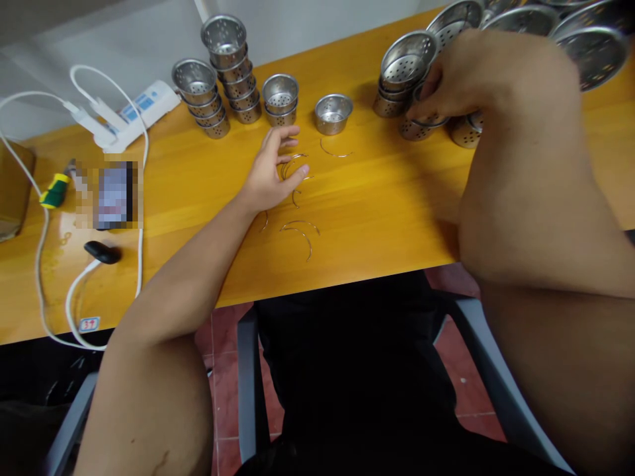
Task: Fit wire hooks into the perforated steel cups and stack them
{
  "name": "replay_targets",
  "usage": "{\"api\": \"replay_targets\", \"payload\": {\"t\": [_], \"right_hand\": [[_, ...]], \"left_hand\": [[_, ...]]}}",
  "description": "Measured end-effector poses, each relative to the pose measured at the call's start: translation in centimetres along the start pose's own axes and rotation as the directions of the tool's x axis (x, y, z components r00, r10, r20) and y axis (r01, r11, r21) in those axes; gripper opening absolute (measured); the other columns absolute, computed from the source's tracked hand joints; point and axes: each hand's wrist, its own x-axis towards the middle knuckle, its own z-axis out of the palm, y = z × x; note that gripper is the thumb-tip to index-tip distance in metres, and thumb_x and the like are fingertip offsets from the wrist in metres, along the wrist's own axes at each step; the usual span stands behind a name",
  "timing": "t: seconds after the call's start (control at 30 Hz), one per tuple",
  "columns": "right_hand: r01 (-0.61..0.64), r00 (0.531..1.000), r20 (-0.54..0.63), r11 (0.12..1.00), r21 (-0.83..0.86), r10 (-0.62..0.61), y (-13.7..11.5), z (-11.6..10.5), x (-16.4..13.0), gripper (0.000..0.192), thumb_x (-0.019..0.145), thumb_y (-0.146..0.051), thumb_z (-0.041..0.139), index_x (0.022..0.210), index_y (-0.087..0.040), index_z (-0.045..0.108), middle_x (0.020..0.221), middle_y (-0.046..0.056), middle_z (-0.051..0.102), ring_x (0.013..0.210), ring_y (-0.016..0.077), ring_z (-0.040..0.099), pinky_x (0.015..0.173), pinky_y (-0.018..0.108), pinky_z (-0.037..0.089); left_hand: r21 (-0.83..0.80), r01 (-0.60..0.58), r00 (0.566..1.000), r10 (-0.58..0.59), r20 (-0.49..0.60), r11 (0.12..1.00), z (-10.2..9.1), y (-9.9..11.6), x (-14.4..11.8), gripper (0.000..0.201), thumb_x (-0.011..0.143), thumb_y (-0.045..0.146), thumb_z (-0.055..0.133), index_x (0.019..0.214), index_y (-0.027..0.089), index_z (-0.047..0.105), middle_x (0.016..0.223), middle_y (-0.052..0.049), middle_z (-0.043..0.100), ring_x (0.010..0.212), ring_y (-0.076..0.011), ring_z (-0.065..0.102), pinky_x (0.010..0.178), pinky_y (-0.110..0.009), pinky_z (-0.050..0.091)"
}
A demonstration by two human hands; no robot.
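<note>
Wires: thin curved wires (297, 231) lie loose on the table (377, 205), scattered just in front of the lone cup (333, 113); none is seen fitted to a cup.
Left hand: the left hand (270, 173) rests over the wires, fingers spread and curled lightly, thumb and fingertips closing on one wire; a firm pinch cannot be told.
Right hand: the right hand (464, 79), right of the lone cup, is closed over a perforated cup in the unsorted pile (411, 73).
Stacks: left of the lone cup stand three stacks (233, 73) of cups.
Progress: judged early; wires unattached, many cups left.
Edge: farther left, a power strip (133, 112), white cable and screwdriver (54, 190).
</note>
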Motion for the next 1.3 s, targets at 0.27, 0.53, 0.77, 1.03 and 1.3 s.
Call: {"api": "replay_targets", "payload": {"t": [0.27, 0.53, 0.77, 1.03, 1.3], "right_hand": [[0.171, 0.968, -0.188, 0.985, 0.005, -0.167, -4.2, 1.1, -2.0, 0.026, 0.125, -0.02, 0.078, 0.148, -0.013, 0.088, 0.142, 0.019, 0.087, 0.132, 0.0351, 0.086, 0.125, 0.045, 0.063], [0.235, 0.972, -0.013, 0.97, -0.064, -0.236, -4.5, 7.6, 1.7, 0.037, 0.117, -0.018, 0.081, 0.153, -0.023, 0.083, 0.168, 0.016, 0.074, 0.135, 0.034, 0.073, 0.123, 0.046, 0.06], [0.229, 0.973, -0.019, 0.973, -0.001, -0.229, -4.4, 8.4, 1.7, 0.009, 0.115, -0.027, 0.078, 0.123, -0.027, 0.082, 0.145, 0.012, 0.086, 0.12, 0.0323, 0.069, 0.112, 0.046, 0.058], [0.589, 0.8, -0.078, 0.754, 0.29, -0.595, -7.3, 8.8, -0.6, 0.039, 0.117, -0.067, 0.065, 0.138, -0.039, 0.082, 0.153, 0.008, 0.082, 0.142, 0.0421, 0.072, 0.129, 0.059, 0.059], [0.581, 0.806, -0.153, 0.713, 0.393, -0.572, -8.3, 8.6, -1.8, 0.047, 0.115, -0.069, 0.069, 0.151, -0.04, 0.079, 0.166, 0.007, 0.075, 0.141, 0.0417, 0.073, 0.126, 0.058, 0.064]], "left_hand": [[0.011, -0.002, 1.0, 0.002, -0.027, 1.0, -0.1, -1.3, 0.0, 0.081, 0.11, 0.069, 0.081, 0.18, 0.049, 0.047, 0.183, -0.012, 0.063, 0.159, -0.0405, 0.072, 0.115, -0.061, 0.076], [0.043, 0.003, 0.995, 0.002, -0.096, 0.999, 0.0, -1.3, 0.2, 0.074, 0.106, 0.066, 0.081, 0.173, 0.048, 0.055, 0.175, -0.013, 0.068, 0.153, -0.0406, 0.076, 0.109, -0.062, 0.076], [0.036, 0.046, 0.989, -0.04, -0.141, 0.998, 0.3, -2.0, 0.1, 0.075, 0.104, 0.057, 0.088, 0.172, 0.052, 0.056, 0.178, -0.01, 0.066, 0.155, -0.0417, 0.073, 0.114, -0.067, 0.073], [0.143, 0.026, 0.991, -0.006, -0.133, 0.989, -0.5, -1.7, 0.6, 0.106, 0.104, 0.068, 0.091, 0.188, 0.048, 0.031, 0.188, -0.013, 0.058, 0.169, -0.0443, 0.064, 0.129, -0.067, 0.068], [0.093, 0.056, 0.96, -0.027, -0.279, 0.994, -1.0, -3.0, 1.6, 0.103, 0.095, 0.11, 0.078, 0.164, 0.042, 0.044, 0.16, -0.009, 0.074, 0.151, -0.0406, 0.072, 0.132, -0.065, 0.058]]}}
